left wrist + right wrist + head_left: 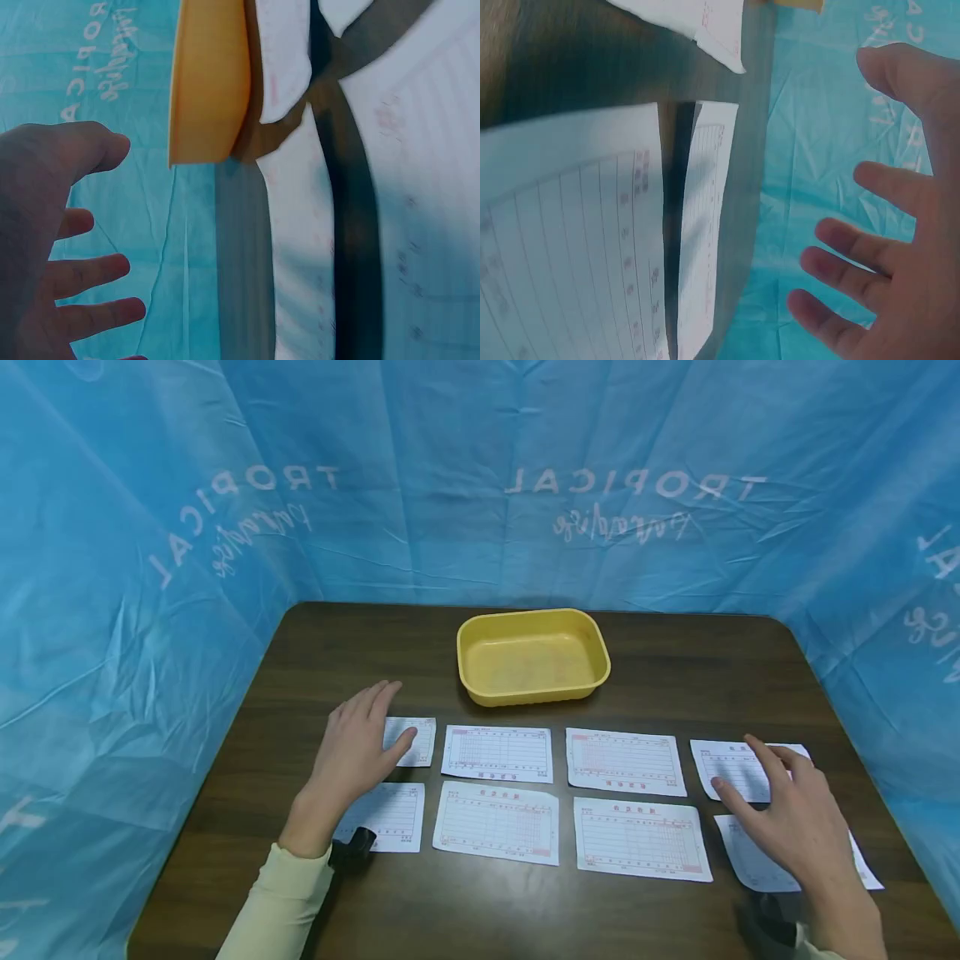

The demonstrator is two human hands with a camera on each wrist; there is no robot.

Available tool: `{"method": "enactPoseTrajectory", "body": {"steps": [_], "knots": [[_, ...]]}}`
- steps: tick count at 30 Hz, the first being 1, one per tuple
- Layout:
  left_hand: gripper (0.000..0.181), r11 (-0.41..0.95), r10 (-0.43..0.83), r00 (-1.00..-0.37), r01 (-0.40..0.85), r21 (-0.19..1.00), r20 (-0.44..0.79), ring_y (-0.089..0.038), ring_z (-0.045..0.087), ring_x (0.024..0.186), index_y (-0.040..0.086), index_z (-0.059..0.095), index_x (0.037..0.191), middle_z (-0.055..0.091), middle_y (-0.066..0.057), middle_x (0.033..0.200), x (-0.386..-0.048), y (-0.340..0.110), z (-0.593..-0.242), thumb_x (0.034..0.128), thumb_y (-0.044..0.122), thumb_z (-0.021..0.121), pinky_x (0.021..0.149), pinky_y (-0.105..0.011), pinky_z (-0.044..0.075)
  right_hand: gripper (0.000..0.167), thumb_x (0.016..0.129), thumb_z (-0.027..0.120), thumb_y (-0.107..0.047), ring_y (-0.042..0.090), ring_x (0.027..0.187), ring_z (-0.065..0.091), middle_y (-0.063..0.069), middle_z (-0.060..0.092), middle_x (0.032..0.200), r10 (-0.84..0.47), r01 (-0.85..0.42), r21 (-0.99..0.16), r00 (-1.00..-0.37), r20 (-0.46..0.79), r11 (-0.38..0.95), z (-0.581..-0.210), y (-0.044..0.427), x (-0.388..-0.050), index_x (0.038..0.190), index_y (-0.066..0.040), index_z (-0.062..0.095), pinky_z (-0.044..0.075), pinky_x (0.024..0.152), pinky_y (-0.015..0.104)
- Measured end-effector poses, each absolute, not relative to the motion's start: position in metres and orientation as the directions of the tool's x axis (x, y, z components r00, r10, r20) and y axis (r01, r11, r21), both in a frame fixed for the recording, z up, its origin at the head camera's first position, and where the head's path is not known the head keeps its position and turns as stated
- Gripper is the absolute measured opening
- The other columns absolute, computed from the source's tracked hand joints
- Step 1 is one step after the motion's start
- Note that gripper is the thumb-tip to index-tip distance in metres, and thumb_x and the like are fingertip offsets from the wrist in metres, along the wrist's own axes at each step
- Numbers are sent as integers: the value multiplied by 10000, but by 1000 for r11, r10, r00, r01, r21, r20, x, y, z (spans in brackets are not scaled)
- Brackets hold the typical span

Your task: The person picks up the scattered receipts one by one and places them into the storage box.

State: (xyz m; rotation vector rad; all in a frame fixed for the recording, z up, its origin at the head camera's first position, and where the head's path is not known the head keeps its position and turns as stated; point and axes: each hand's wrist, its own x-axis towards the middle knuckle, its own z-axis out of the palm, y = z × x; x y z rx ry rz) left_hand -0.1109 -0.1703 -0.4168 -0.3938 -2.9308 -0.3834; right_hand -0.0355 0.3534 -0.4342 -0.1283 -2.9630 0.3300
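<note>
Several white printed paper forms lie in two rows on the dark table. My left hand (348,756), fingers straight and thumb spread, hovers over the leftmost pair, partly covering the far form (417,742) and the near form (397,818). Over the rightmost pair, my right hand (798,818) is held with fingers spread and holds nothing. It hides parts of the far form (727,764) and the near form (757,860). Between the hands lie two far forms (498,753) (626,762) and two near forms (495,822) (642,839). Both wrist views show the fingers apart from the paper.
A yellow plastic basin (540,696) stands behind the forms, near the back of the wooden table (360,643). Blue sheeting (450,510) with mirrored lettering hangs behind the table and along its sides. A dark wrist device (356,845) sits on the left wrist.
</note>
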Motion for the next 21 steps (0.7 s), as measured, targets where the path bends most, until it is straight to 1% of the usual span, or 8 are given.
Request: {"method": "enactPoseTrajectory", "body": {"steps": [3,6,8,12,16,21], "knots": [[693,925,253,-943,301,231,218,-363,341,1338,131,389,1446,383,-137,1481,-117,-167,-415,880,440,642,1037,-593,252,886,804,690,-523,547,1091,357,363,375,1295,92,61,-225,-987,133,973,-432,360,-36,1463,-41,347,324,822,718],[675,920,265,-942,311,238,207,-370,317,1358,159,387,1455,356,-123,1504,-121,-164,-415,891,442,628,1042,-597,242,901,801,684,-541,549,1103,351,355,360,1317,90,64,-217,-989,114,974,-430,367,-36,1467,-42,338,310,834,719],[672,919,264,-943,309,244,202,-372,312,1362,176,387,1458,345,-119,1512,-124,-163,-416,891,443,627,1038,-589,261,907,803,675,-552,549,1113,351,353,352,1333,94,70,-214,-990,105,974,-430,371,-37,1471,-44,331,304,842,722],[655,904,276,-935,331,270,221,-355,332,1353,190,389,1460,348,-120,1508,-131,-161,-417,900,433,625,1019,-563,314,914,812,650,-577,549,1128,341,362,341,1342,116,97,-211,-990,83,973,-431,376,-39,1477,-47,315,296,849,725],[637,898,276,-930,339,282,242,-327,350,1344,211,400,1453,355,-101,1504,-137,-158,-419,901,435,627,1006,-548,341,939,801,641,-603,555,1136,323,379,325,1334,146,135,-190,-988,46,972,-434,380,-40,1472,-35,311,301,845,726],[635,898,282,-932,340,280,229,-314,332,1355,236,392,1456,347,-81,1509,-146,-150,-418,905,461,612,1019,-544,327,961,800,622,-624,573,1145,302,401,297,1334,194,190,-159,-981,11,969,-439,387,-41,1471,-20,292,300,850,727]]}}
